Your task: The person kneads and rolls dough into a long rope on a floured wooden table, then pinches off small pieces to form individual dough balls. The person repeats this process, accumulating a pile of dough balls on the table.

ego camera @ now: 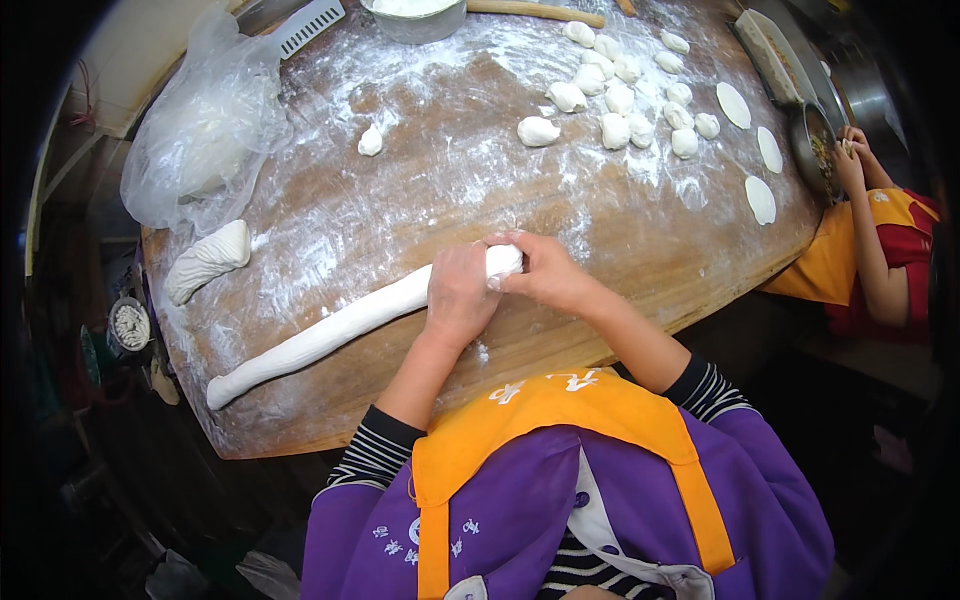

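Note:
A long rope of white dough [337, 330] lies slantwise across the floured wooden table [390, 420]. My left hand [461, 289] is wrapped over the rope near its thick right end. Around that end curl the thumb and fingers of my right hand [551, 274], touching the dough on its far and near sides. The end of the rope shows between my two hands. To the left, beyond the rope, sits a separate twisted lump of dough [210, 261].
Several dough pieces [616, 97] and flattened wrappers [760, 200] lie at the back right. A plastic bag [206, 135], a flour bowl [420, 22] and a rolling pin [536, 10] stand along the far side. At right, a co-worker's hands [855, 154] are beside a bowl of filling [819, 154].

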The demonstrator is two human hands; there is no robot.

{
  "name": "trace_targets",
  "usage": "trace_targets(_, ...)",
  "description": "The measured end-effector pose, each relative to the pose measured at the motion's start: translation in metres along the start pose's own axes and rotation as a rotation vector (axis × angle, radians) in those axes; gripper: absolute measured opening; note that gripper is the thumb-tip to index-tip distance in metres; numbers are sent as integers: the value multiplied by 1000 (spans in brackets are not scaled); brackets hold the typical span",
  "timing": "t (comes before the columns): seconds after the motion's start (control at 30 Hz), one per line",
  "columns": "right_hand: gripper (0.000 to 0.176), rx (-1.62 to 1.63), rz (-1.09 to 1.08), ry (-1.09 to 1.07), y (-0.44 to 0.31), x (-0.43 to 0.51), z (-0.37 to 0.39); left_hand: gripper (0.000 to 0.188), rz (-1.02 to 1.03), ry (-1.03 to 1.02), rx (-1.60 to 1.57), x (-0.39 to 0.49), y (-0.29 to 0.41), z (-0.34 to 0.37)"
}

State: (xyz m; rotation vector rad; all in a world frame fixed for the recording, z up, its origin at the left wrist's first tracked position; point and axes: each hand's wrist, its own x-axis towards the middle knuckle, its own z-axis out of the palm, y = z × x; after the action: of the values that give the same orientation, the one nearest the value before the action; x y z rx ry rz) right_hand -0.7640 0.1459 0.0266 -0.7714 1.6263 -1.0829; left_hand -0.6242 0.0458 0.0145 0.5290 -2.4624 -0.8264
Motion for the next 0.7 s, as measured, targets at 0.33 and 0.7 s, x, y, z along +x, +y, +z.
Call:
trace_targets(0.33, 38, -56, 35, 142, 7, -6, 19, 21, -14, 30, 115, -9, -12, 16)
trace_targets(0.7, 46, -535, -417, 339, -84, 2, -38, 80, -191, -262, 222, -14, -9, -14)
